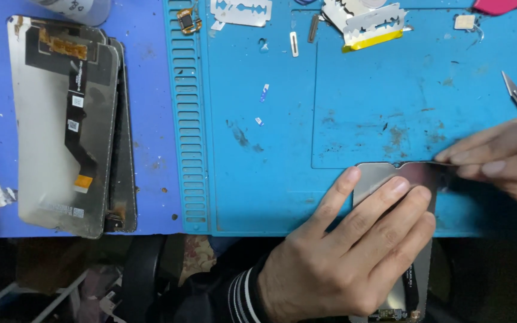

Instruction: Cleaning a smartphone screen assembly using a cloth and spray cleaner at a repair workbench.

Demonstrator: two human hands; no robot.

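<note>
My left hand [354, 251] lies flat with spread fingers on a grey phone display panel [384, 176] at the near edge of the blue work mat [270, 155]. My right hand [504, 158] comes in from the right and pinches the panel's far right corner between fingertips. A thin clear film seems to lift there, though I cannot tell for sure. A metal scalpel blade [514, 93] sticks up behind the right hand. The panel's lower end with its black flex cable [411, 284] hangs past the mat's edge.
Two stacked display panels with flex cables [67, 119] lie at the left on a darker blue sheet. Razor blades [240, 12] [373, 23], small metal parts and a tiny chip [188, 21] sit along the mat's far edge. A ribbed tray strip [185, 119] runs down the mat's left side.
</note>
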